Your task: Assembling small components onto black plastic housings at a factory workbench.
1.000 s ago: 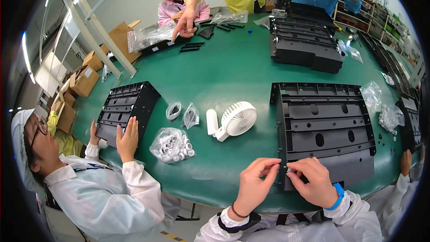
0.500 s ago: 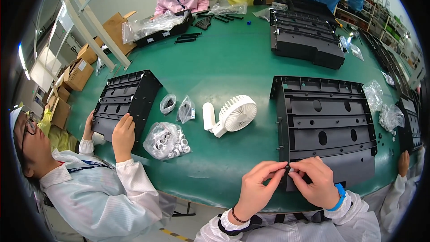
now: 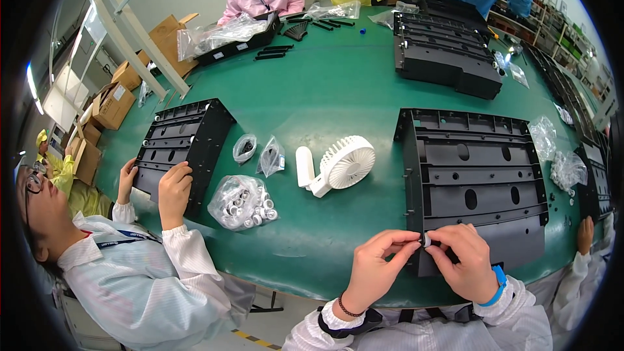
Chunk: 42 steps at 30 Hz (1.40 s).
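Both hands stay pinched together on a small white part (image 3: 427, 240) at the near-left corner of the black plastic panel (image 3: 474, 182): left hand (image 3: 380, 266), right hand (image 3: 463, 263). Little has changed since a second ago, only the view has drifted, so the fitting step looks still underway.

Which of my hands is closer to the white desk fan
Left. Your left hand sits below the white fan, slightly to its right; your right hand is farther right, at the black panel's near edge.

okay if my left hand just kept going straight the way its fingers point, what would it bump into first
Most likely the small white part pinched at its fingertips, then the right hand just beyond. The left hand points right, along the black panel's near edge.
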Tool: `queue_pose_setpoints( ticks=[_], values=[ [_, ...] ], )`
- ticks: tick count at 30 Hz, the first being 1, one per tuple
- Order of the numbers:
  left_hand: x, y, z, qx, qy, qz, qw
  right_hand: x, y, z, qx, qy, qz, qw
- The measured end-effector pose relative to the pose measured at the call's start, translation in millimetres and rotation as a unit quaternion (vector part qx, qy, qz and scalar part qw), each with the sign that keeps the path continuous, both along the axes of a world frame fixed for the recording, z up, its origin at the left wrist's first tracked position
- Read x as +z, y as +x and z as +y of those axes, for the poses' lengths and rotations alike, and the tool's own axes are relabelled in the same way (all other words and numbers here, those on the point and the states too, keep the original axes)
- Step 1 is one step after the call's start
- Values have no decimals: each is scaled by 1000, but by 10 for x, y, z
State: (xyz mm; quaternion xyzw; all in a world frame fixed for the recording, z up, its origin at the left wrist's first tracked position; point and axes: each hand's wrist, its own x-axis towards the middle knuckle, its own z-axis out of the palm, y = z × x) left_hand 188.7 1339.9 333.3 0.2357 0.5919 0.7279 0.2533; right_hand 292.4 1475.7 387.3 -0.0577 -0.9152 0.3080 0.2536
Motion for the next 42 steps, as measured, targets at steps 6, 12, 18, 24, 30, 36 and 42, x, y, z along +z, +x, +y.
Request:
queue_pose_setpoints(
  ticks=[6, 12, 18, 24, 30, 36, 42],
  values=[
    [-30, -17, 12, 4, 18, 39, 999, 13, 0, 20, -33, 75, 6, 997],
    [-8, -28, -32, 5, 2, 56, 998, -41, -47, 15, -11, 74, 42, 996],
    [3, 25, 10, 18, -2, 121, 992, -23, -29, 29, -7, 51, 54, 997],
    [-26, 36, 3, 42, 12, 151, 988, -5, -50, -46, -9, 1, 30, 1000],
    [-17, 5, -17, 16, 9, 146, 989, 17, -44, -41, 4, -7, 26, 1000],
    [149, -129, -105, -30, -38, 145, 988, 1, -41, -34, 13, -3, 40, 999],
    [414, -943, -598, 148, -69, 171, 972, 5, 1, -9, 20, -15, 40, 999]
  ],
)
